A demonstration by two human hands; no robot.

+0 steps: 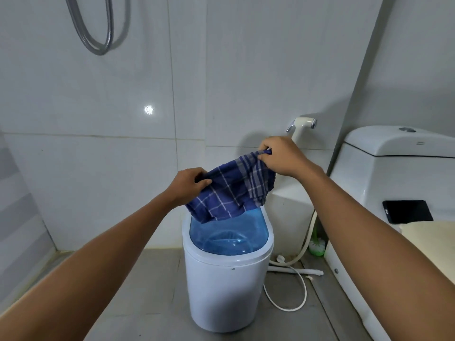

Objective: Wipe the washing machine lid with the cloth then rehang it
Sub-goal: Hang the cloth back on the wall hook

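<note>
The blue checked cloth (232, 193) is held up in the middle of the frame, just above the far end of the blue see-through lid (227, 236). Whether its low edge touches the lid cannot be told. One top corner is pinched by the left hand (190, 182), with fingers curled round the cloth. The other top corner, higher up and to the right, is pinched by the right hand (280, 155). The cloth sags between them. The lid sits closed on the small white washing machine (226, 289), which stands on the grey floor (138, 299) in the lower middle. A white toilet (394, 173) is seen at the right, with a black phone (407, 211) laid on it. A bidet sprayer (301, 127) hangs on the wall behind the right hand. A shower hose (98, 33) loops at the upper left.
</note>
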